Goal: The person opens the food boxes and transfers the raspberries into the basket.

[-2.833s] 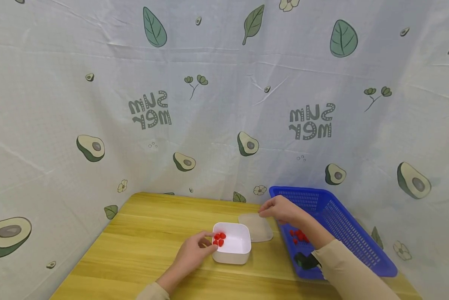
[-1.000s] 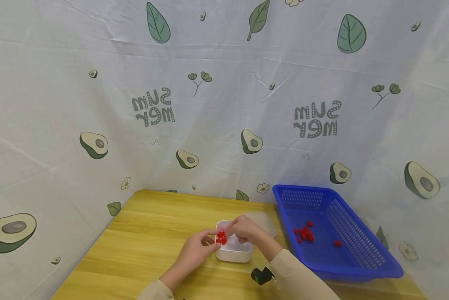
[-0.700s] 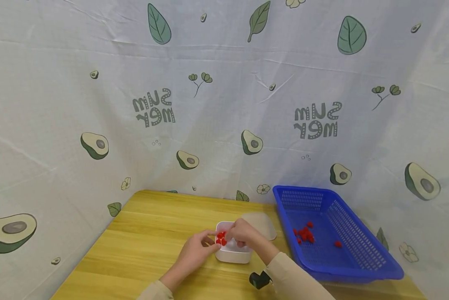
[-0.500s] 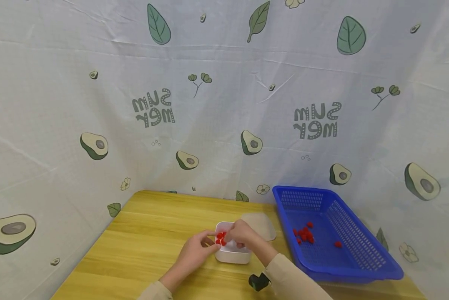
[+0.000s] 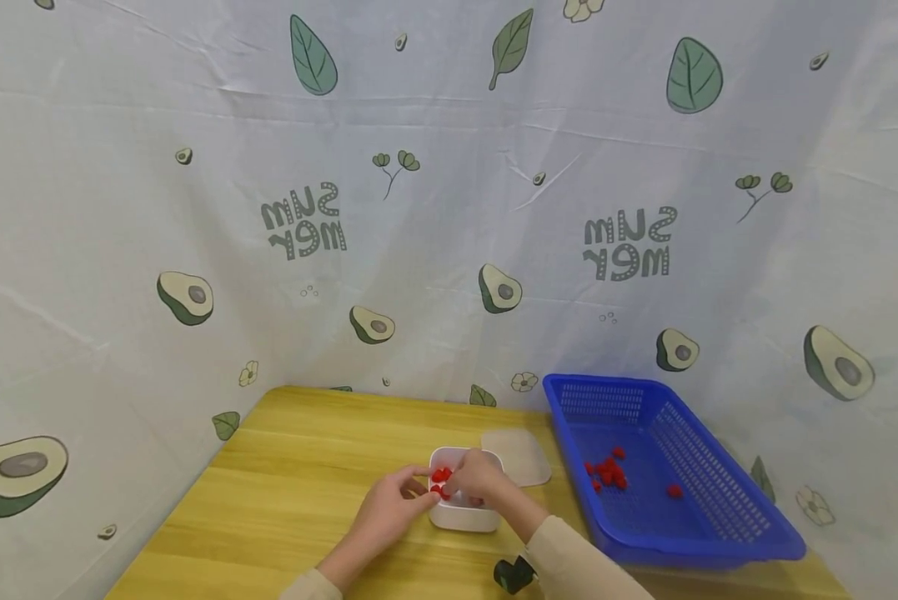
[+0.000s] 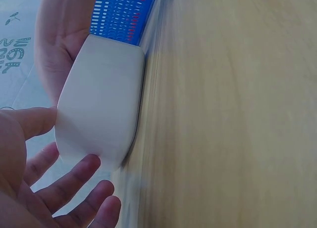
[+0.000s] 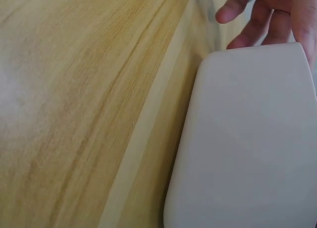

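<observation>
A white square box (image 5: 464, 520) stands on the wooden table, its open top up. Several small red pieces (image 5: 442, 475) lie along its left side. My left hand (image 5: 388, 508) holds the box at its left wall; in the left wrist view the thumb (image 6: 37, 121) is at the rim and the other fingers spread below it. My right hand (image 5: 482, 479) reaches down into the box, fingers bent at the red pieces. Its fingertips are hidden, so I cannot tell whether it pinches one. In the right wrist view, left-hand fingers (image 7: 255, 22) show beyond the box wall.
A pale translucent lid (image 5: 522, 457) lies flat behind and right of the box. At the right stands a blue plastic basket (image 5: 699, 546) with several more red pieces (image 5: 610, 473) in it. A printed curtain (image 5: 418, 250) hangs behind the wooden table (image 5: 306, 467).
My right hand has come from beside the lid and basket rim leftward into the box. In the last half second it has shifted slightly nearer to me. The left hand stays at the box.
</observation>
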Tool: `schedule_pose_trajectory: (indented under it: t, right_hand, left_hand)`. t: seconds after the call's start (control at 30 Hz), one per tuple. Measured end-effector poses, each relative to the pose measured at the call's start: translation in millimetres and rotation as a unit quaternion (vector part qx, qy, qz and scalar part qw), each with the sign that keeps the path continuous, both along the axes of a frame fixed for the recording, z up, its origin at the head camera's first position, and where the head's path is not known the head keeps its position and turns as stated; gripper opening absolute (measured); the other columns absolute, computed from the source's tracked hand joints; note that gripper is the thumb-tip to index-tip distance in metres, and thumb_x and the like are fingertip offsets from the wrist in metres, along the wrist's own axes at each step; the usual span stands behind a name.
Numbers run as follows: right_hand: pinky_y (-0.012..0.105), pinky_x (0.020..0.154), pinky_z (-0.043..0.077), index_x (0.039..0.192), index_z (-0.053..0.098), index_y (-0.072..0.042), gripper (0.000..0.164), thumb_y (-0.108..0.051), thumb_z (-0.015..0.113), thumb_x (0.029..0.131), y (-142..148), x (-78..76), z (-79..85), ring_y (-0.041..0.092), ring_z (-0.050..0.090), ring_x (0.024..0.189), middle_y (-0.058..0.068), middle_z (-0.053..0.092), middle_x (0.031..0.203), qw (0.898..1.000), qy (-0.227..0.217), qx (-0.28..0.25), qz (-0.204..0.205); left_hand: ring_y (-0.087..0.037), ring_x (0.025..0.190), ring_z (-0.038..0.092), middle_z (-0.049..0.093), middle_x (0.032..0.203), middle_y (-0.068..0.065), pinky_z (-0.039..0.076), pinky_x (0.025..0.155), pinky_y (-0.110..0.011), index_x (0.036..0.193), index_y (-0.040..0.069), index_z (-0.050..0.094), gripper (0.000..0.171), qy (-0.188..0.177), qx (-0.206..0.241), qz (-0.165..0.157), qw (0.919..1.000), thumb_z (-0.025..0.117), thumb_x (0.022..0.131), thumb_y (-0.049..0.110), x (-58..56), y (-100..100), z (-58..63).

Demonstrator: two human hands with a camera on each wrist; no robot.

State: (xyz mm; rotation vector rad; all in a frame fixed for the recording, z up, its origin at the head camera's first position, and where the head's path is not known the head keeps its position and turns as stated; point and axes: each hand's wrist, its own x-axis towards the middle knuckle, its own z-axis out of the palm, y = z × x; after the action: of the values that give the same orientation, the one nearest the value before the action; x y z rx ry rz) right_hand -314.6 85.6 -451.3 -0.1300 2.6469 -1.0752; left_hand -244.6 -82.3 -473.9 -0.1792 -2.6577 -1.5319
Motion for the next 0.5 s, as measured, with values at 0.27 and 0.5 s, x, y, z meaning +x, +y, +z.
schedule_pose_trajectory:
  t: [0.27,0.5]
  right_hand:
    - [0.023,0.044,0.028,0.08,0.069,-0.004,0.013,-0.01,0.079,0.08,0,3.5,4.0,0.013,0.03,0.044,0.0,0.04,0.057,1.0,-0.005,-0.009,0.017]
    - [0.023,0.041,0.027,0.075,0.067,-0.003,0.01,-0.005,0.075,0.081,1,1.3,10.4,0.01,0.029,0.042,-0.001,0.04,0.055,0.999,-0.006,-0.009,0.038]
  left_hand:
    - [-0.016,0.086,0.06,0.071,0.096,0.002,0.05,0.07,-0.034,0.125,0.015,0.068,0.039,0.004,0.006,-0.006,1.0,0.075,0.091,0.032,1.3,0,1.1]
    - [-0.016,0.085,0.06,0.071,0.095,0.002,0.049,0.069,-0.034,0.124,0.014,0.068,0.038,0.011,0.006,-0.009,0.9999,0.076,0.09,0.03,1.9,0,1.4]
